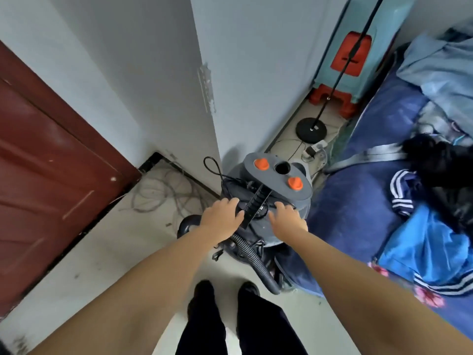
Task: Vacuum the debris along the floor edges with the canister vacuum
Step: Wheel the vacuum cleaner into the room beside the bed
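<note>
The vacuum [268,198] stands on the floor [122,254] at scene centre, just beside the wall corner [204,103] on its left and against the bed [358,175] on its right. Its grey lid carries two orange knobs [261,164] either side of a round black opening [282,167]. A black ribbed hose [253,260] runs from the near side of the body down toward the feet [225,290], ending near the right shoe. A black handle bar [256,201] crosses the top of the body between the two hands.

Left hand [221,221]: fingers spread, resting on the near-left top of the vacuum, thumb touching the handle bar. It is not closed round anything. Right hand [286,221]: palm down, fingers loosely spread over the near-right top of the body, likewise flat rather than gripping.

Left of the vacuum, a tangle of thin grey cables [163,193] lies on the floor in the recess beside a dark red door [46,149]. Marks and specks show on the floor near the door edge. A black wheel [188,224] shows at the vacuum's near-left.

Far right, a black round stand base [311,130] with a thin pole sits on the floor near a power strip [316,148]. Behind it stand stacked red and teal stools [358,62]. Clothing [432,242] lies heaped on the bed.
</note>
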A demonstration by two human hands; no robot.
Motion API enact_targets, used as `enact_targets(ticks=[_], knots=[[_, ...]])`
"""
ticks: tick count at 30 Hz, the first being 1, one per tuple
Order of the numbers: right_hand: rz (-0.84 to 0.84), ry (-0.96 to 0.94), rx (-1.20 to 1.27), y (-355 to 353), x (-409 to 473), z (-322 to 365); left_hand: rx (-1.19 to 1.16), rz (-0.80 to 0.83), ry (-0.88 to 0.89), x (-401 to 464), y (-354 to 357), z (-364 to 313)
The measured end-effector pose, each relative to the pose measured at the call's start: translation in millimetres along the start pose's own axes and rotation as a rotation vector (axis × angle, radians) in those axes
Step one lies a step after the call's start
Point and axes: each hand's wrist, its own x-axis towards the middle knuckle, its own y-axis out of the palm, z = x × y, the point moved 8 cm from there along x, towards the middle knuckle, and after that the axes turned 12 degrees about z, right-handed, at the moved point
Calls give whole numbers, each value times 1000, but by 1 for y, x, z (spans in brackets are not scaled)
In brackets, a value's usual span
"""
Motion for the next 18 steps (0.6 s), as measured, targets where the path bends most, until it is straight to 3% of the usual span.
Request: enact_targets(ticks=[3, 8, 14, 18], knots=[[-49, 78, 157, 11, 38, -2, -22, 26, 52, 55, 9, 13], [-238, 130, 219, 29, 87, 2, 122, -88, 213, 131, 25, 33], [-472, 223, 951, 57, 119, 3, 207, -151, 354, 169, 65, 50], [-580, 272, 945, 65, 129, 0, 234, -237, 380, 169, 78, 55]])
